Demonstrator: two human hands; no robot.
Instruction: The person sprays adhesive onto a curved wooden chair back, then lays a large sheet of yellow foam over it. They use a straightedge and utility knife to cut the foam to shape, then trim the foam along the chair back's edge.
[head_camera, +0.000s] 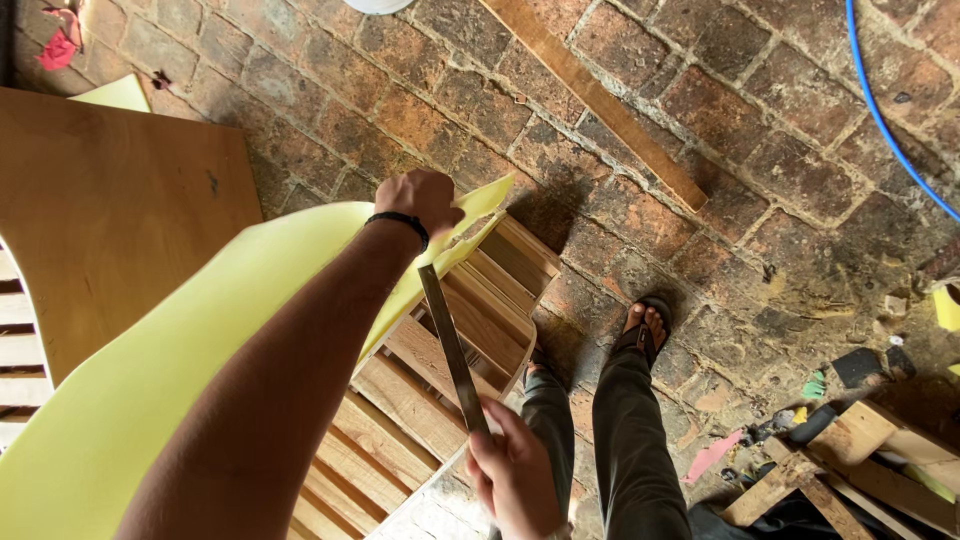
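My left hand (425, 199) grips the far edge of a large pale yellow foam sheet (150, 390) and holds it up over a slatted wooden frame (420, 400). A black band sits on that wrist. My right hand (512, 475) holds a long flat metal blade (450, 345) by its near end. The blade points up toward the foam's edge, just below my left hand. My legs and a sandalled foot (645, 335) stand to the right of the frame.
A brown plywood panel (110, 210) lies at the left on the brick floor (740, 190). A long wooden strip (600, 100) lies at the top, and a blue hose (890, 120) runs at the top right. Wood offcuts and foam scraps (850, 450) sit at the bottom right.
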